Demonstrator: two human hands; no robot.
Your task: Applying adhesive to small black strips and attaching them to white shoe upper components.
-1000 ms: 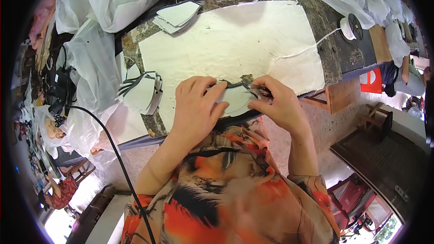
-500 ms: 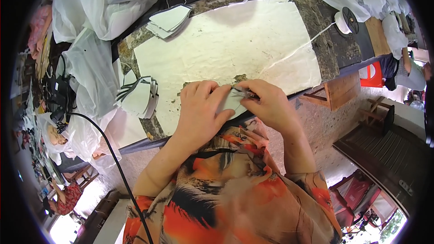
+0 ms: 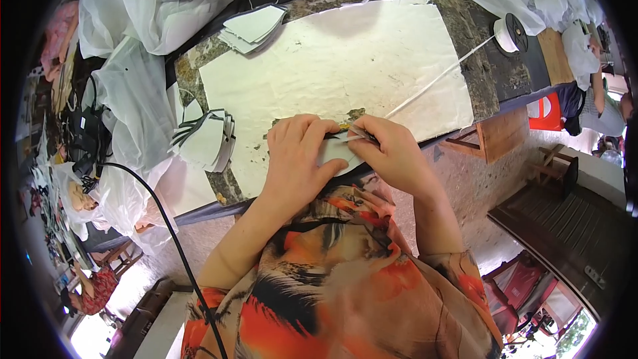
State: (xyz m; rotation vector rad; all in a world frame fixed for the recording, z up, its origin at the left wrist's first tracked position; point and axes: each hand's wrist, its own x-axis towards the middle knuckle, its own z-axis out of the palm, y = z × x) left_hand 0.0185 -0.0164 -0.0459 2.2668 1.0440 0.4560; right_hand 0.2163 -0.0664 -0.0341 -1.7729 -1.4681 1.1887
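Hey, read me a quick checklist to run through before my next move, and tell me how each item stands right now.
1. Left hand on the white piece: ok, thumb and fingers rest on it.
2. Right hand at the piece's right end: ok. Exactly what its fingers pinch: cannot tell.
3. Tape free of snags between spool and right hand: ok, it runs straight.
4. Sheet intact near the hands: not ok, it is worn through there.
5. Left stack and far stack clear of both hands: ok.
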